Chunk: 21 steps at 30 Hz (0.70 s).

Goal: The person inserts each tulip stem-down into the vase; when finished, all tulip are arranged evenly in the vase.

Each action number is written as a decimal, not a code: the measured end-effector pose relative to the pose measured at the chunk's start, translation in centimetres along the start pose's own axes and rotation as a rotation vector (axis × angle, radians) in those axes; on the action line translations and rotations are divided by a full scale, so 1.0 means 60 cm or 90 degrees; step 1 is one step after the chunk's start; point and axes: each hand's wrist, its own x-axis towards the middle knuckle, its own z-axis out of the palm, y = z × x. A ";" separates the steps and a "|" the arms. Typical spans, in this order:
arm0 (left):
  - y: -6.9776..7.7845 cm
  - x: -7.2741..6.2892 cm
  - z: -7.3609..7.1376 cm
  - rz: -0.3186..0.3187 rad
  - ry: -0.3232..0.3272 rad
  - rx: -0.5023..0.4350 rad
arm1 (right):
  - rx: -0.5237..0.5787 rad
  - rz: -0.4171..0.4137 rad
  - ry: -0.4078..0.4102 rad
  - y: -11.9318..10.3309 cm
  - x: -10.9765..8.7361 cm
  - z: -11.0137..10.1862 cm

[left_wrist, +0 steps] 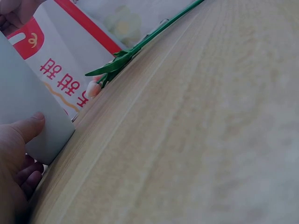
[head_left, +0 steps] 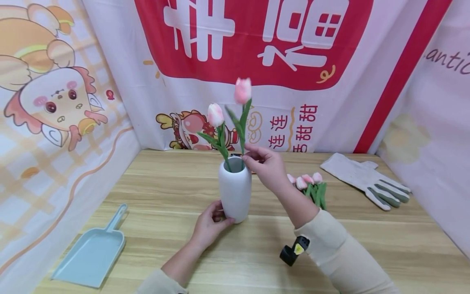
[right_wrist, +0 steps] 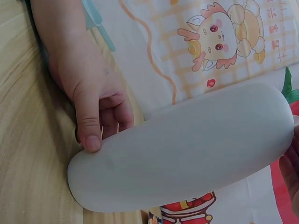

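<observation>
Pinching the stem of a pink tulip (head_left: pixel 243 92) between thumb and fingers of the right hand (head_left: pixel 267 166), below the leaves, at the rim of the white vase (head_left: pixel 235 196). Held upright over the right side of the mouth, apparently with the lower end inside. Probably very light and springy (perhaps artificial, hard to tell from here), so best taken by the bare stem, away from the petals. Gripping the vase low, near its base, with the fingers of the left hand (head_left: pixel 208 225). Likely stiff, smooth, rather slippery, and breakable if ceramic; best steadied low on the body. Containing already a paler tulip (head_left: pixel 215 115), leaning left. Note, farther out on the worktop (head_left: pixel 165 253), more tulips (head_left: pixel 311 184) partly behind the right forearm (head_left: pixel 296 204), a glove (head_left: pixel 360 175) beyond them, and a dustpan (head_left: pixel 92 253) well to the left.
</observation>
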 end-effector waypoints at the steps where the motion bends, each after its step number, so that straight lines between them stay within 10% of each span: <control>1: 0.000 0.000 0.000 0.001 -0.001 -0.002 | -0.001 -0.003 -0.003 0.001 0.000 0.000; 12: -0.004 0.001 0.001 0.008 0.003 -0.011 | -0.001 0.021 -0.013 0.006 -0.004 -0.017; 21: -0.006 0.002 0.003 0.010 0.005 -0.006 | -0.020 0.077 0.032 0.063 -0.021 -0.103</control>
